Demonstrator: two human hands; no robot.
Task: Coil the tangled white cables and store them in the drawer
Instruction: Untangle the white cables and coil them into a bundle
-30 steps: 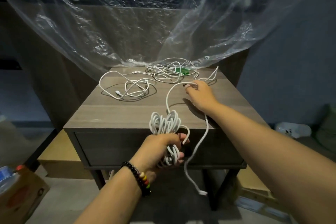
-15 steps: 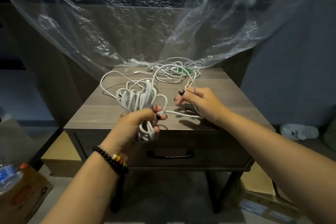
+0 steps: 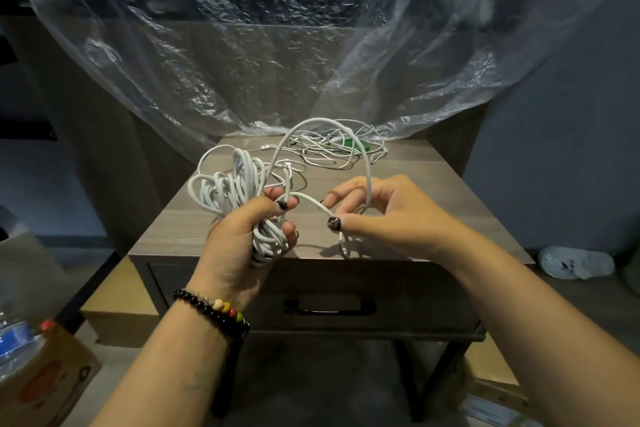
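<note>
My left hand [image 3: 242, 236] grips a bundle of coiled white cable [image 3: 225, 191] above the front left of the grey wooden nightstand [image 3: 433, 191]. A free strand arcs up from the bundle and comes down into my right hand [image 3: 381, 215], whose fingers curl round and pinch that cable strand [image 3: 367, 163]. The strand's end hangs just below the right hand. Another loose white cable lies behind the bundle, partly hidden by it. A tangle of thin white cables [image 3: 336, 149] lies at the back of the top, over something green. The drawer [image 3: 329, 291] below is shut, with a black handle [image 3: 329, 307].
A clear plastic sheet [image 3: 242, 63] hangs over the furniture behind the nightstand and touches its back edge. A cardboard box with a water bottle [image 3: 20, 343] stands on the floor at lower left. Flat cartons lie under and beside the stand; a white bag [image 3: 575, 262] lies at right.
My left hand rose with the coiled bundle from in front of the drawer to above the tabletop. My right hand drew back from the far tangle toward the left hand, lifting the strand into an arc.
</note>
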